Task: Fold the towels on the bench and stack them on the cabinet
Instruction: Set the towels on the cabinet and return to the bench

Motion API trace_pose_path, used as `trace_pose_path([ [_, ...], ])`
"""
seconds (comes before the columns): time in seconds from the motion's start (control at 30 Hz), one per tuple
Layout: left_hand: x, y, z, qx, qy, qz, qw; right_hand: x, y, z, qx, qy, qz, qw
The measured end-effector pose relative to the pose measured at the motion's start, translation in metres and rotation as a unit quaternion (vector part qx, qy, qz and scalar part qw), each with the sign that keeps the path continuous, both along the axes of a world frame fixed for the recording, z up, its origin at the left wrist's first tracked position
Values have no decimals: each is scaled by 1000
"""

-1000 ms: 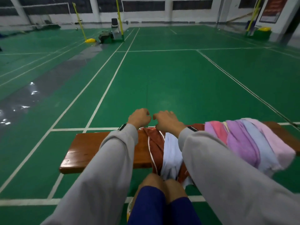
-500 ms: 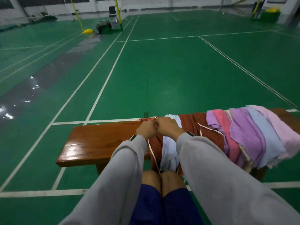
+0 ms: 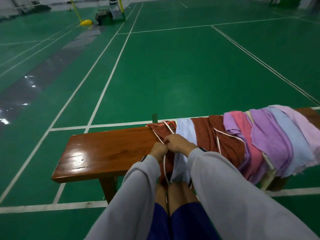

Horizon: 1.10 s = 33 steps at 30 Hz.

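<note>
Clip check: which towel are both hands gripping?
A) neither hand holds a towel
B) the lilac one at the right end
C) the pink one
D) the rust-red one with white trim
D: the left hand and right hand both pinch the white-trimmed edge of the rust-red towel near the middle of the bench.

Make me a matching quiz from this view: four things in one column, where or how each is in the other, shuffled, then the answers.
1. brown towel
2. pastel towel pile
3. bench
4. yellow base

a. far left on the court
b. left part bare, glossy
c. draped over the bench's right end
d. edge pinched by left hand and right hand

Pairs: 1-d, 2-c, 3-b, 4-a
</note>
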<state>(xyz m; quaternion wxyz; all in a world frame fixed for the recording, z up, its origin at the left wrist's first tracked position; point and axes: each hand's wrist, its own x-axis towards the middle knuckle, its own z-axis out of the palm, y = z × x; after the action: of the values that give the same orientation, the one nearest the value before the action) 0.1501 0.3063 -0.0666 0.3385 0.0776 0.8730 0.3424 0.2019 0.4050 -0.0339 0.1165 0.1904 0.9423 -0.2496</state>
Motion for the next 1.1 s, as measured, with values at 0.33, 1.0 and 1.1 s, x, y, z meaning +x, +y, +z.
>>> trace_pose_path([
  [0.33,-13,-12,85,228,199,16,953,12,-7,53,-33,104,-37,993],
  [1.0,-50,-33,254,553,-19,210,806,-2,-51,136,-669,119,-245,691],
  [1.1,-56,-45,264,568,10,175,804,-4,-47,177,-671,140,-188,704],
])
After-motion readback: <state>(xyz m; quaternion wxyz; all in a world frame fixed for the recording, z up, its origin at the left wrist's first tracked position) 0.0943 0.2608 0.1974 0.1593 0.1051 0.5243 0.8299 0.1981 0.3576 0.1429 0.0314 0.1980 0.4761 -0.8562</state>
